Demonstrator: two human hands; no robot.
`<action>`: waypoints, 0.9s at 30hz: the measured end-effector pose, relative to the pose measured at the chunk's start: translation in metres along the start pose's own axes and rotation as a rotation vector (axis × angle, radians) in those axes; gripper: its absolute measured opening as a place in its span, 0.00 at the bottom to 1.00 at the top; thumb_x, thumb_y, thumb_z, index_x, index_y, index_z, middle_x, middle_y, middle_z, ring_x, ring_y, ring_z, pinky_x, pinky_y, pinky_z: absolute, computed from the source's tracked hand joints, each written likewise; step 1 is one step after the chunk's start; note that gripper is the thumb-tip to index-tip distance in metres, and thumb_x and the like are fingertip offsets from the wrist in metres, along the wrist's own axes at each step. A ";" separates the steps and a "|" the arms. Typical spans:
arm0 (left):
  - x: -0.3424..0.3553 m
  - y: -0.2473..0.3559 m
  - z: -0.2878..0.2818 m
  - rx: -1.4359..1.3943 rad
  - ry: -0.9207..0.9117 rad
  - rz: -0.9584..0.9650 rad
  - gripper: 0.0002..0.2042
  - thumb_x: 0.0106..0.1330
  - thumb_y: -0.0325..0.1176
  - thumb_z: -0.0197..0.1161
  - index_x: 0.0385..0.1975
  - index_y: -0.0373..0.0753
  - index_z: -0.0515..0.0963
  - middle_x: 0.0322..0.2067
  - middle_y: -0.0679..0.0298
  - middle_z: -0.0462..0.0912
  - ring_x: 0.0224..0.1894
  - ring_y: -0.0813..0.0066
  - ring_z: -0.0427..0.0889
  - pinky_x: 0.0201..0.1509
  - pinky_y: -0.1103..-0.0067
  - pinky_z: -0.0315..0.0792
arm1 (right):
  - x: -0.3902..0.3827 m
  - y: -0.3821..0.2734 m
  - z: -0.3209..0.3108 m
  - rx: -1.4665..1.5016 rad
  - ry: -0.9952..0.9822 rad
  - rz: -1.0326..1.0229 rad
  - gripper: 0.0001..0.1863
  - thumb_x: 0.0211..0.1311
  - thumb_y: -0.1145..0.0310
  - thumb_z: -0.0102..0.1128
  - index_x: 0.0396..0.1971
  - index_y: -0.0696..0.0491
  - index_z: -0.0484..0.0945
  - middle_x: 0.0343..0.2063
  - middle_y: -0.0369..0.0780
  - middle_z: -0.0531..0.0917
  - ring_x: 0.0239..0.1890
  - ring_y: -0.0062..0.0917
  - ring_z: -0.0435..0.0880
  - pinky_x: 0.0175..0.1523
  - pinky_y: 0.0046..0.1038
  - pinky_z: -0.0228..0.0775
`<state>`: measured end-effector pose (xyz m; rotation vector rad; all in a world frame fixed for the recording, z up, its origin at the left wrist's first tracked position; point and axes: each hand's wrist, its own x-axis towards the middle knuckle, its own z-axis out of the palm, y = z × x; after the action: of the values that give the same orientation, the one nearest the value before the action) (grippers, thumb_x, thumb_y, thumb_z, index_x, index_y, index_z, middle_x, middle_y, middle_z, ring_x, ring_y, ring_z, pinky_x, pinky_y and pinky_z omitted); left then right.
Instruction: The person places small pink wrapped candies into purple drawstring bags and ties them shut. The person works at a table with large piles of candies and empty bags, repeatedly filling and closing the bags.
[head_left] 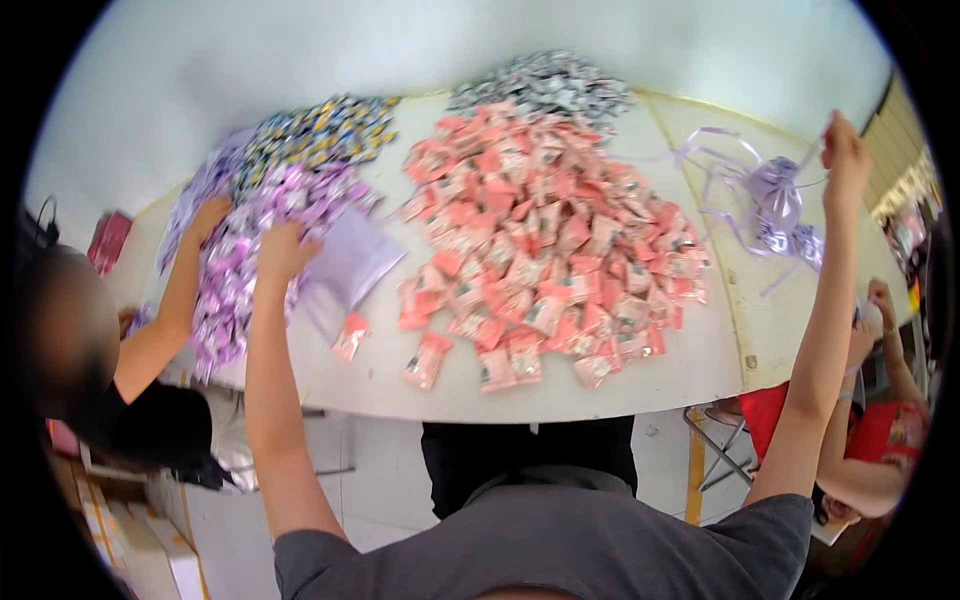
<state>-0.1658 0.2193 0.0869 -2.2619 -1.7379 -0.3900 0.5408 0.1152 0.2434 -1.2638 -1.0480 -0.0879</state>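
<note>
Head view: left hand (288, 252) curls at a flat lilac pouch (362, 256), grip unclear from here; right hand (845, 155), raised and closed, pinches a ribbon (812, 159) above a gathered satin pouch (776, 192), pink packets (545, 240) between.

On the table (375, 392), heaped packets (550, 240) lie left of the drawstring pouches (776, 198).

A person seen from above, wearing a dark grey top (560, 550) in plain, matte-looking fabric. Its short sleeves (782, 540) end on the upper arms. Below the top are black trousers (530, 455). Both slender forearms (272, 385) are bare, as are the left hand (284, 252) and right hand (846, 155).
</note>
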 end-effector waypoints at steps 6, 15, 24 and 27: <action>-0.021 0.025 0.028 -0.288 0.019 -0.228 0.14 0.41 0.36 0.68 0.22 0.34 0.74 0.21 0.56 0.76 0.25 0.63 0.75 0.30 0.71 0.67 | -0.001 0.118 0.029 -1.568 -0.846 -0.059 0.10 0.52 0.68 0.53 0.32 0.52 0.81 0.39 0.44 0.81 0.43 0.38 0.80 0.46 0.38 0.72; 0.020 0.095 -0.081 -0.407 0.133 -0.152 0.04 0.52 0.21 0.59 0.28 0.33 0.73 0.29 0.61 0.79 0.30 0.75 0.76 0.31 0.81 0.68 | -0.049 0.202 0.270 -0.285 -1.001 -0.430 0.19 0.46 0.67 0.62 0.41 0.54 0.76 0.38 0.46 0.79 0.44 0.40 0.76 0.50 0.36 0.67; -0.021 0.120 -0.148 -0.496 0.282 -0.060 0.03 0.62 0.21 0.54 0.28 0.32 0.68 0.31 0.65 0.72 0.32 0.82 0.68 0.31 0.87 0.61 | -0.043 0.164 0.228 -0.104 -1.095 0.336 0.08 0.47 0.71 0.52 0.30 0.54 0.75 0.21 0.38 0.74 0.27 0.22 0.75 0.24 0.27 0.67; -0.040 0.110 -0.155 -0.468 0.262 -0.024 0.03 0.62 0.23 0.55 0.30 0.31 0.69 0.27 0.66 0.70 0.27 0.81 0.64 0.27 0.85 0.59 | -0.043 0.146 0.200 -0.136 -1.340 0.474 0.10 0.48 0.64 0.55 0.28 0.54 0.76 0.17 0.31 0.67 0.22 0.17 0.68 0.22 0.22 0.63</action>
<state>-0.0774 0.0997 0.2119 -2.3450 -1.6675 -1.1477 0.4828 0.3088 0.0936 -1.6587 -1.8066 1.2160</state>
